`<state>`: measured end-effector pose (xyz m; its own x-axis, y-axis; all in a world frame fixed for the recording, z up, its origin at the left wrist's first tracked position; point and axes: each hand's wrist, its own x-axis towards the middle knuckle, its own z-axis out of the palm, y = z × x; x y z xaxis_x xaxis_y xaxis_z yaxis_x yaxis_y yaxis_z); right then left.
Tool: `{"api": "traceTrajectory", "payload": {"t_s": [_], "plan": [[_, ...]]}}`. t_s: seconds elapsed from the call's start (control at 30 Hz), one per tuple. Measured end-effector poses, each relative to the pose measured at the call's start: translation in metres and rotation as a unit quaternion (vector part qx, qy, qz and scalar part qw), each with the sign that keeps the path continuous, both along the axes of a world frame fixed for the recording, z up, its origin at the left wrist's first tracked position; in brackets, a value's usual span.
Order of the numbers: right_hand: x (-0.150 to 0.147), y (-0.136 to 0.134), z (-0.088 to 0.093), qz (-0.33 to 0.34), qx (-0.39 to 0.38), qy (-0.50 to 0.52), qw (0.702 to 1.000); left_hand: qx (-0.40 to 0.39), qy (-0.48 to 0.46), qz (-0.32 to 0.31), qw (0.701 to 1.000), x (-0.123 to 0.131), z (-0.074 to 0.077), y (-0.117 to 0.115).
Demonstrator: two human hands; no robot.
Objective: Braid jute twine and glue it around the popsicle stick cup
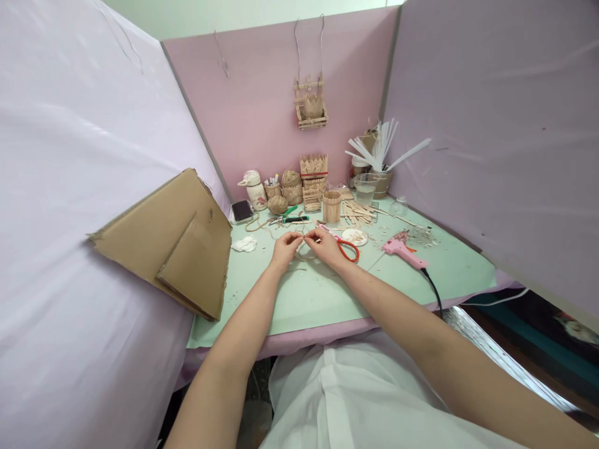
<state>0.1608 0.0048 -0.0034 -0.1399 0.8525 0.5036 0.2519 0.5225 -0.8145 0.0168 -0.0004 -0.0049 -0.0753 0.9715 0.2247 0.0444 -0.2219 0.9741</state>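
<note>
My left hand and my right hand meet over the middle of the table, fingertips pinched close together. Between them is a thin piece of twine, curving in a loop below the fingers; its ends are too small to make out. Scissors with red handles lie just beside my right hand, partly hidden by it. Beyond the hands stands a round cup of wooden sticks. Green-handled pliers and loose twine lie behind my left hand.
A pink glue gun with a black cord lies right. Popsicle sticks, a white dish and a plastic cup of water are behind. Cardboard leans left, near crumpled tissue. A stick-built hanger hangs at the back.
</note>
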Motion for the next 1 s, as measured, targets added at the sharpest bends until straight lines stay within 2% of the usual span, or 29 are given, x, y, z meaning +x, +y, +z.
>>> {"api": "traceTrajectory", "payload": {"t_s": [0.47,0.77,0.9,1.0], "plan": [[0.0007,0.0005,0.0019,-0.010,-0.006,0.009,1.000,0.028,0.027,0.013,0.999,-0.0006,-0.0018,0.0024],[0.0017,0.0026,-0.0039,-0.031,0.045,-0.033,0.998,0.025,0.046,0.012,0.999,0.0017,-0.0048,0.0033],[-0.0003,-0.0018,-0.0008,-0.034,0.050,-0.040,0.997,-0.032,-0.014,0.013,0.999,0.0042,-0.0005,0.0008],[-0.0010,-0.0058,0.0033,-0.014,0.064,-0.039,0.997,-0.127,-0.111,-0.047,0.984,0.0037,0.0045,-0.0013]]}}
